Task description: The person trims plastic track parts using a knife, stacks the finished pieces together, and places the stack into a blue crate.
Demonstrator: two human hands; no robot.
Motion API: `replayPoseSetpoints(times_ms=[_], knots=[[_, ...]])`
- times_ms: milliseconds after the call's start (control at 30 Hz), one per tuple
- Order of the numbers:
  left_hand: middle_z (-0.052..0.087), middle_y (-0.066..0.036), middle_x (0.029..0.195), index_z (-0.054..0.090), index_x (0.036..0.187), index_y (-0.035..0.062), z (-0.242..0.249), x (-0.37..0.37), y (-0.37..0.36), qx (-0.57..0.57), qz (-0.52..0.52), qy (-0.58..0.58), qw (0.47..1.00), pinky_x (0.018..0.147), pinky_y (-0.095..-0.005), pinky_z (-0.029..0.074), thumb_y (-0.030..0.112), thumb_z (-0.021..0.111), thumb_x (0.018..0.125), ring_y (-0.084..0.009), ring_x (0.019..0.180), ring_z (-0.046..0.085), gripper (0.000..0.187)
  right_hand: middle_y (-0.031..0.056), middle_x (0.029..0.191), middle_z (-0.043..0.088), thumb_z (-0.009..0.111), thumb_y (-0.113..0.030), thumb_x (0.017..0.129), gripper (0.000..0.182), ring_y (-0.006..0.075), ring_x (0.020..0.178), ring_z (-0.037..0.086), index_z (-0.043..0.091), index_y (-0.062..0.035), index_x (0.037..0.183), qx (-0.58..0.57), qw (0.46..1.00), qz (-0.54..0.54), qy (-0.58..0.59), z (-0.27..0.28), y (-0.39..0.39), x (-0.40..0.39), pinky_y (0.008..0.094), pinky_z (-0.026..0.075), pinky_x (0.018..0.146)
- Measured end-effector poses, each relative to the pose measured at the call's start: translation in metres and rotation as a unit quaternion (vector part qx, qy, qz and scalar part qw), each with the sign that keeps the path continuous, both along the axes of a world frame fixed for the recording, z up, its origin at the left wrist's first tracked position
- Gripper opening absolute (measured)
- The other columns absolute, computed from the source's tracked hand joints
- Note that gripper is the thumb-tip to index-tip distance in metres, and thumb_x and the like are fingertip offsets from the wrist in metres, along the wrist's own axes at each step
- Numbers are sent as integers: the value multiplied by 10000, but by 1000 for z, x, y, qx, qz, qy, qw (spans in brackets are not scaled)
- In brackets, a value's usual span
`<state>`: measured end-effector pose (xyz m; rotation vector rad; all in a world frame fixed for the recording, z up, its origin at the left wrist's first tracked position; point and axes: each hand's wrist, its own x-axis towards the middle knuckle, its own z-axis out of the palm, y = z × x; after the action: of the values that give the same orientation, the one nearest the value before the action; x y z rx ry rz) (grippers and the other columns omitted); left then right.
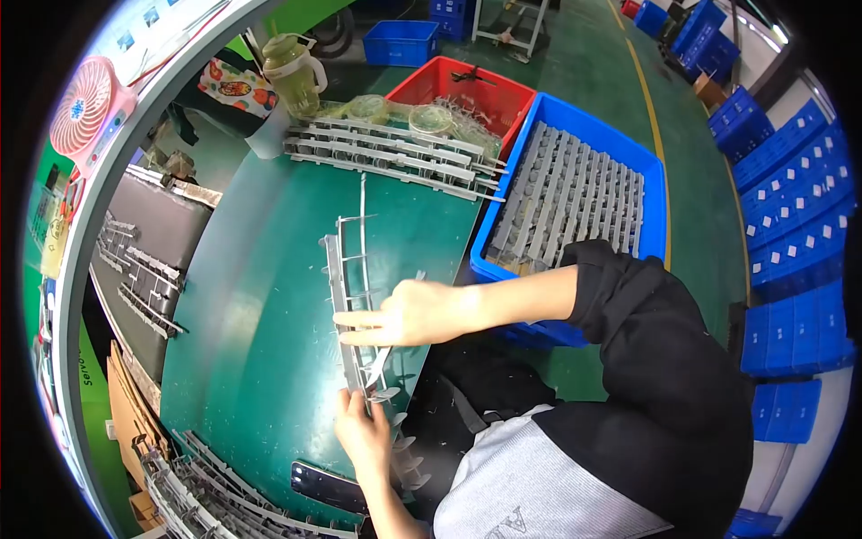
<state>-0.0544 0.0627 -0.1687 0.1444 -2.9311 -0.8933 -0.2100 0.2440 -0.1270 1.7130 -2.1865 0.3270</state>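
Observation:
A long grey moulded plastic strip [338,278], with thin runner bars alongside it, lies lengthwise over the green tabletop. My left hand [364,436] pinches its near end between thumb and fingers. Above that, my right hand [409,314] reaches across with two fingers stretched over the strip. A slim pale tool [381,363] sticks out below the right palm, its other end showing above the hand; the grip on it is mostly hidden. Small rounded tabs [384,394] show beside the left fingertips, and more grey pieces [409,463] hang near the table edge.
Stacked grey strips [386,157] lie at the table's far end. A blue crate [660,193] full of strips stands right, beside a red bin [431,76]. A phone [328,485] and more strips [193,499] are near; a conveyor [148,242] runs left.

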Motion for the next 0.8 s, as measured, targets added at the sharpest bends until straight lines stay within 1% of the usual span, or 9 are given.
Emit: replayPoseSetpoints(times_ms=[167, 233, 300, 367, 500, 567, 633, 733, 800], knots=[[555, -58, 910, 632, 959, -13, 9, 14, -10, 355, 25, -41, 934, 530, -216, 340, 44, 601, 740, -104, 624, 438, 229, 60, 964, 562, 522, -115, 784, 145, 183, 515, 551, 494, -95, 925, 17, 1000, 7, 0, -23, -14, 1, 294, 473, 455], [559, -90, 1010, 609, 1040, -3, -8, 26, -30, 566, 70, -31, 821, 554, -204, 375, 54, 619, 732, -106, 656, 469, 313, 39, 830, 551, 522, -119, 789, 81, 184, 522, 528, 488, -88, 855, -2, 995, 22, -94, -19, -9, -1, 303, 448, 478], [554, -136, 1146, 569, 1138, 0, -23, 27, -50, 721, 96, 59, 684, 544, -187, 406, 53, 615, 754, -113, 632, 499, 391, 47, 802, 529, 549, -88, 780, 178, 191, 523, 548, 526, -99, 956, -82, 993, 23, -85, -24, -8, -7, 293, 448, 452], [535, -144, 1202, 481, 1248, 10, -41, 14, -59, 572, 211, 186, 771, 623, -202, 455, 56, 596, 791, -134, 683, 542, 473, 37, 840, 558, 576, -47, 764, 305, 182, 537, 534, 551, -91, 1064, -187, 969, -28, -162, -23, -9, -5, 277, 426, 464], [557, -131, 1141, 464, 1256, 21, -48, 19, -90, 269, 314, 53, 909, 688, -213, 449, 46, 580, 795, -141, 784, 542, 475, 8, 751, 542, 552, -6, 815, 402, 112, 496, 429, 544, -65, 1212, -198, 926, -71, -312, -32, -16, -5, 206, 328, 430], [568, -125, 1110, 455, 1260, 26, -46, 20, -91, 283, 304, 23, 909, 720, -218, 446, 42, 572, 798, -145, 835, 542, 477, 22, 725, 541, 532, -31, 827, 297, 100, 477, 408, 549, -50, 1123, -216, 784, -101, -573, -30, -29, 5, 221, 331, 427], [578, -118, 1079, 446, 1264, 31, -36, 11, -82, 361, 287, 27, 887, 752, -224, 444, 37, 564, 800, -148, 885, 542, 478, 35, 698, 539, 511, -56, 840, 200, 88, 458, 387, 555, -36, 1034, -215, 570, -133, -782, -28, -41, 16, 236, 335, 424], [597, -113, 1047, 448, 1253, 28, -10, -16, -60, 532, 269, 60, 801, 707, -215, 452, 33, 565, 795, -148, 827, 560, 473, -29, 632, 482, 510, -132, 848, 314, 24, 535, 382, 578, -32, 1138, -152, 578, -145, -789, -28, -70, 30, 184, 256, 441], [616, -108, 1015, 450, 1242, 24, 4, -30, -49, 683, 243, 95, 682, 663, -206, 460, 28, 567, 790, -147, 768, 577, 467, -19, 642, 489, 490, -108, 846, 228, 24, 533, 393, 593, -21, 1031, -130, 474, -124, -862, -10, -81, 45, 180, 279, 455]])
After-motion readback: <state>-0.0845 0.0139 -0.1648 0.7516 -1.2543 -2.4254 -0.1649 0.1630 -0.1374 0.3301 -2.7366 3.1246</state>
